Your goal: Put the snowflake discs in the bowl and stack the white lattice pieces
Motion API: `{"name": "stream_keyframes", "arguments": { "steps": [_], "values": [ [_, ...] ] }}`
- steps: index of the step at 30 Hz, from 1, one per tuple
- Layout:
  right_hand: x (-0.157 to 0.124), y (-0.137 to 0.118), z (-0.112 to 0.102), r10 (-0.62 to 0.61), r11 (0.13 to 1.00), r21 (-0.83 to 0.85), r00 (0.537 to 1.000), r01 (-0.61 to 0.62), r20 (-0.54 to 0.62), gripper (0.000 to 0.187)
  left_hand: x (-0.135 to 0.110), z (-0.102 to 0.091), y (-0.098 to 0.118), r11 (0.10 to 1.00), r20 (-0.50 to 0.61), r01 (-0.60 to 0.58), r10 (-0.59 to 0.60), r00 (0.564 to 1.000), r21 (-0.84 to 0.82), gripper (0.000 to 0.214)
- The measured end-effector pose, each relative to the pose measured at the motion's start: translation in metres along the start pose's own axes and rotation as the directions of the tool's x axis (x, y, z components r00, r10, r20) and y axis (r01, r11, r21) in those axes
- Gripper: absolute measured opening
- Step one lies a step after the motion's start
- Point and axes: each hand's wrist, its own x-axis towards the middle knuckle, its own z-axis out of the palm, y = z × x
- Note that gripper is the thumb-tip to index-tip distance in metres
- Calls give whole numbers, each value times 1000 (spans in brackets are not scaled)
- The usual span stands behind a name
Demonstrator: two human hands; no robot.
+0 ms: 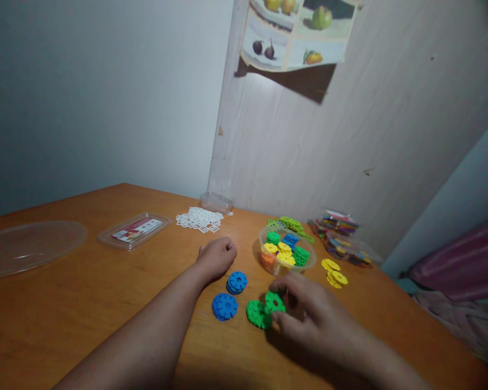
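Head view. The right hand [309,314] pinches 1 green disc [274,302] between thumb and fingertips, closed narrowly on its rim. The disc sits low and centre over the table [65,314], its lower edge touching the green pile [255,313] just left of the hand. The left hand [216,257] lies curled in a fist on the table, just behind 2 stacks of blue discs [237,282]; whether it encloses anything cannot be told. A clear bowl [314,254] of mixed discs stands just beyond the right hand, with yellow discs [334,273] to its right. Judged step: the green disc is at the point of being joined to the green pile, gripped but not yet released. The next move would call for laying the disc flat, lining it over the pile and easing the pinch without scattering the discs beneath. The disc is round, so it has no long axis; its flat face tilts up toward the viewer, slotted rim all round
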Motion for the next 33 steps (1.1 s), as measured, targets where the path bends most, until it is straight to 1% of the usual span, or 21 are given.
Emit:
{"name": "stream_keyframes", "arguments": {
  "steps": [3,4,5,7,9,11,13,18,22,25,27,33],
  "values": [
    [8,20,-28,-10,1000,-25,987,6,-158,21,0,0,0,1000,1,-4,4,1000,-1,12],
    [13,30,-37,1,999,-47,974,-11,-226,22,0,0,0,1000,3,-10,10,1000,-1,13],
    [19,42,-46,21,997,-62,963,-40,-268,23,1,1,0,1000,3,-14,14,1000,-1,13],
    [31,67,-60,82,990,-85,949,-113,-303,26,1,1,-1,1000,3,-16,16,1000,3,14],
    [43,91,-68,136,973,-138,947,-182,-290,29,2,1,0,1000,3,-8,8,1000,6,15],
    [52,108,-71,176,953,-195,946,-234,-274,31,2,1,0,1000,8,-2,2,1000,6,14],
    [58,119,-70,195,934,-245,947,-259,-257,31,2,1,0,1000,15,1,-1,1000,5,14],
    [63,125,-67,193,914,-310,952,-263,-238,30,2,1,-1,1000,20,-13,13,1000,13,14],
    [66,132,-68,82,917,-369,975,-155,-205,28,4,1,-2,999,18,-27,27,999,23,14],
    [70,137,-68,29,904,-418,986,-95,-162,34,5,2,-4,999,20,-26,26,999,24,14],
    [73,137,-68,45,894,-438,991,-97,-127,37,5,2,-5,999,21,-28,28,999,27,14],
    [80,137,-63,151,873,-458,986,-168,-74,38,5,2,-5,998,16,-51,51,999,28,14]
  ]
}}
